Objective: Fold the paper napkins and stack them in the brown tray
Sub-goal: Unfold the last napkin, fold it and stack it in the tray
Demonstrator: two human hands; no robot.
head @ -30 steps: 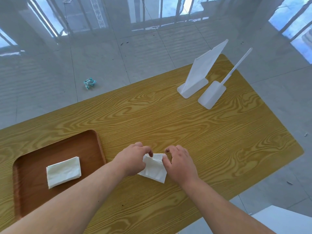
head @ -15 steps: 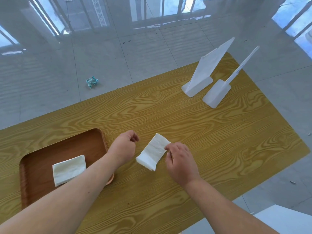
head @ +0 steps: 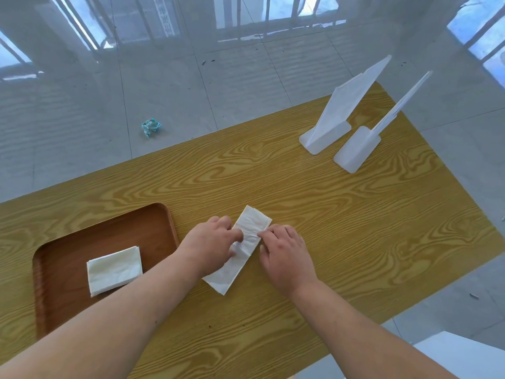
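Observation:
A white paper napkin (head: pixel 246 242) lies on the wooden table (head: pixel 355 228) as a long narrow strip, running from upper right to lower left. My left hand (head: pixel 211 242) rests on its left edge, fingertips pressing the paper. My right hand (head: pixel 284 250) presses its right edge with the fingertips. A brown tray (head: pixel 62 255) sits at the left of the table. One folded white napkin (head: pixel 114 269) lies flat inside the tray.
Two white plastic stands (head: pixel 341 113) (head: pixel 363 143) are upright at the table's far right. A crumpled blue-green wrapper (head: pixel 150 126) lies on the tiled floor beyond the table. A white surface (head: pixel 464 356) shows at the lower right corner.
The napkin went from a small bunched shape under both hands to a long flat strip. My left hand drew away to the left, then came back onto the strip.

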